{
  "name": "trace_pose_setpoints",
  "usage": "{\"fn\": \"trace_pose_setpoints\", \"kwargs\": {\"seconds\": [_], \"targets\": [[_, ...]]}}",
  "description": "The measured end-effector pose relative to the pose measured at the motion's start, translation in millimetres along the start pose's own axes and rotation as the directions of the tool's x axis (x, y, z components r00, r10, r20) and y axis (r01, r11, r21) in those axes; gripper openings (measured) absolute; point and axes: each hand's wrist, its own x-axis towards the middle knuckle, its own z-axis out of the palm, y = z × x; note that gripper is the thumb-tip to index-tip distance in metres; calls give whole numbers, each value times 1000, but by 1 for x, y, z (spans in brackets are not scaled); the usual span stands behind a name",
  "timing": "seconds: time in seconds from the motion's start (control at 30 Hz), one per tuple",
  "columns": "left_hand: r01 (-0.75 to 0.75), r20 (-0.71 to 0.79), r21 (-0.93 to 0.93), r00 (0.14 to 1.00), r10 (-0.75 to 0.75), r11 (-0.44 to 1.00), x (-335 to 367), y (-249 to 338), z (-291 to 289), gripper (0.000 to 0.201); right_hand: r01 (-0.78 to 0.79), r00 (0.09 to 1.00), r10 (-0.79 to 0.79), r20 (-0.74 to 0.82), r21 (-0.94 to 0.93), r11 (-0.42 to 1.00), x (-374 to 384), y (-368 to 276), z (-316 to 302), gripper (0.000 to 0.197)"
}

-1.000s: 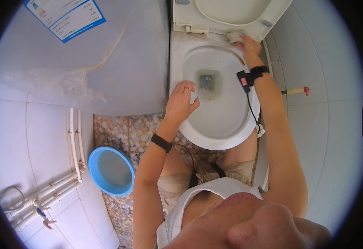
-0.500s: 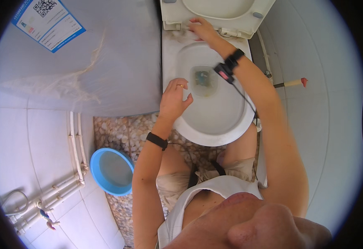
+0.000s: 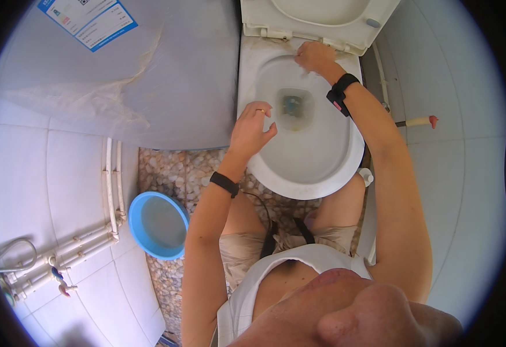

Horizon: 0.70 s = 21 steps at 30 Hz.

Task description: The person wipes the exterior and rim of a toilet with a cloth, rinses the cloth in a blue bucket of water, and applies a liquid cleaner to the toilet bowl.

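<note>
A white toilet bowl (image 3: 354, 156) stands in front of me, with its seat and lid (image 3: 345, 36) raised at the back. Water (image 3: 293, 107) with a dark greenish patch lies in its drain. My right hand (image 3: 317, 56) is at the bowl's back rim, below the hinges. Its fingers are curled closed; a pale wisp shows under them, too unclear to name. Brownish dirt marks (image 3: 273, 41) show on the ledge by the hinges. Above the bowl's left rim hangs my left hand (image 3: 253, 130), empty, fingers bent and apart from the thumb.
A plastic-wrapped grey appliance (image 3: 189, 75) stands close on the left. A blue basin (image 3: 139, 240) sits on the pebble-patterned floor (image 3: 163, 168), near wall pipes (image 3: 88, 234) and a tap (image 3: 62, 282). On the right, a pale handle with a red end (image 3: 419, 121) juts by the tiled wall.
My right hand has moved from the left part of the hinge ledge rightward and down to the bowl's back rim. My left hand stays over the left rim. The view has shifted slightly.
</note>
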Motion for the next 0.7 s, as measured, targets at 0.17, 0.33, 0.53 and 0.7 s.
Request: {"fn": "trace_pose_setpoints", "kwargs": {"seconds": [0.17,0.33,0.53,0.7], "targets": [[-25,-82,-3,996,25,1000,-9,-14,-1,41,320,943,-334,11,260,911,-64,-71,-3,23],[-60,-365,-182,931,-11,981,-8,-15,-1,62,441,840,-519,160,357,823,-134,-87,-47,18],[-139,-191,-67,974,124,988,-16,-21,-7,45,600,740,-671,-50,499,625,-151,-70,-38,18],[27,-216,-263,973,-86,964,-32,-11,-11,28,334,916,-400,-40,627,704,-123,-35,-73,28]]}}
